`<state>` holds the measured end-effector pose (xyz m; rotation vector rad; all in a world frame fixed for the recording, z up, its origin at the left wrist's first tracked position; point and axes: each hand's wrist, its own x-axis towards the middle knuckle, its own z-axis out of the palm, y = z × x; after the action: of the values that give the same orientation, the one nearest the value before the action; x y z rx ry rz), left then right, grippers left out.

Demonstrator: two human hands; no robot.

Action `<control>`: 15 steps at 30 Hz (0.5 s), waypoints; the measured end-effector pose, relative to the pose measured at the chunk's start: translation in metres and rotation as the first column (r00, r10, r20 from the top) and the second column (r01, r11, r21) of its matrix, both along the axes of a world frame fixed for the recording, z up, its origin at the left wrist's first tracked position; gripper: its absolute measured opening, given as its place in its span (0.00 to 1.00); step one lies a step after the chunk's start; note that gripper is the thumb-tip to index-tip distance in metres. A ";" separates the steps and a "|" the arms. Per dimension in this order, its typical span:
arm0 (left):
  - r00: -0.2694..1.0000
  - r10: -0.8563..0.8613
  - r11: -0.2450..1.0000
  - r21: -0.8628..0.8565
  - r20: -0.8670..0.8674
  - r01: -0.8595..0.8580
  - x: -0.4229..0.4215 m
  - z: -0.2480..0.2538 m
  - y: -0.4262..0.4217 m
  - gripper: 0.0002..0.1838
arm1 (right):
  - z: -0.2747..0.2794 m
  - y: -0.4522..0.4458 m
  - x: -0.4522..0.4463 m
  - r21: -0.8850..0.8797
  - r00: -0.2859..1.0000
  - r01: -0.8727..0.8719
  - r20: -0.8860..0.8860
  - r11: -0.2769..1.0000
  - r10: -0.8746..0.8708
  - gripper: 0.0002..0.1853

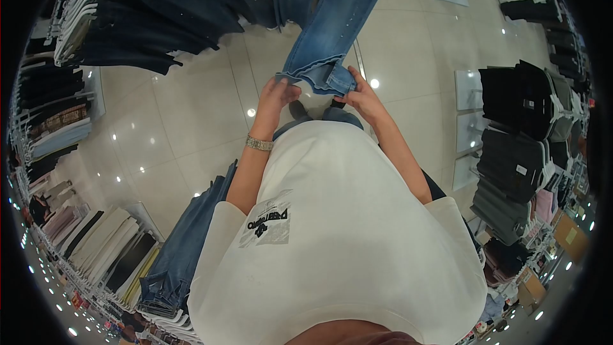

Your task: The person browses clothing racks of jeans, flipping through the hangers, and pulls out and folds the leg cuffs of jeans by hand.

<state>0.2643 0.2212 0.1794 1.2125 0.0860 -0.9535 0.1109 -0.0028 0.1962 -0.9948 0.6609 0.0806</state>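
Observation:
A pair of blue jeans (329, 32) with small shiny dots on the fabric stretches from the top of the head view toward my body. Its near end is spread between my two hands, with the edge folded and gaping. On the left, my left hand (279, 94) pinches one corner of that edge; a metal watch (259, 144) sits on the wrist. Opposite it, my right hand (363, 97) grips the other corner between thumb and fingers. Whether this end is a hem or a waistband I cannot tell. The jeans' far end runs out of view.
Dark jeans (143, 32) hang on white hangers at the upper left. More blue jeans (185, 249) hang close to my left side. Folded dark trousers (516, 166) fill a rack on the right. Light trousers (102, 246) hang lower left, above the tiled floor (408, 57).

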 end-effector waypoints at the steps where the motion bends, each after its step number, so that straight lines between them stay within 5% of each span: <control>1: 1.000 0.010 1.000 0.001 -0.006 -0.010 0.000 -0.001 0.000 0.14 | -0.001 -0.001 -0.001 -0.006 1.000 -0.025 -0.006 1.000 0.025 0.51; 15: 1.000 -0.011 1.000 -0.030 -0.004 0.011 0.001 0.000 0.003 0.15 | -0.006 0.000 -0.002 0.029 0.989 0.148 0.010 0.989 -0.148 0.47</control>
<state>0.2652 0.2238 0.1790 1.1850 0.0682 -0.9634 0.1092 -0.0024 0.1898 -0.9156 0.7185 -0.0466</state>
